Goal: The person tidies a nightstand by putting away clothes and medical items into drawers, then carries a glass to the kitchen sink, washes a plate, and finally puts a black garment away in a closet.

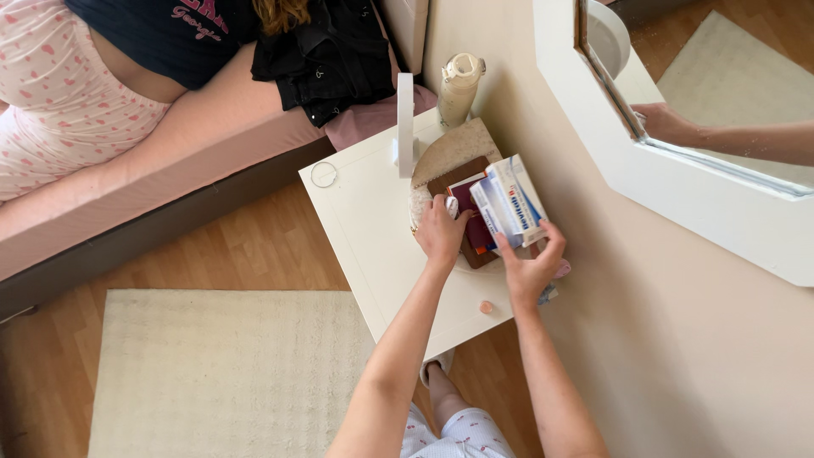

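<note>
We see our right hand (pixel 532 270) gripping glossy rectangular cardboard boxes (pixel 509 203); our left hand (pixel 439 233) pinches a small white object (pixel 451 203) over the smooth white table (pixel 365 220).

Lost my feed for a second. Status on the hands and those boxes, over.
Right hand grips white-and-blue boxes from below. Left hand rests on dark red booklet. White bedside table; small pink object near edge.

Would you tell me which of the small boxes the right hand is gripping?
The right hand grips the outermost white-and-blue box, nearest the wall; the other boxes stand left of it.
</note>
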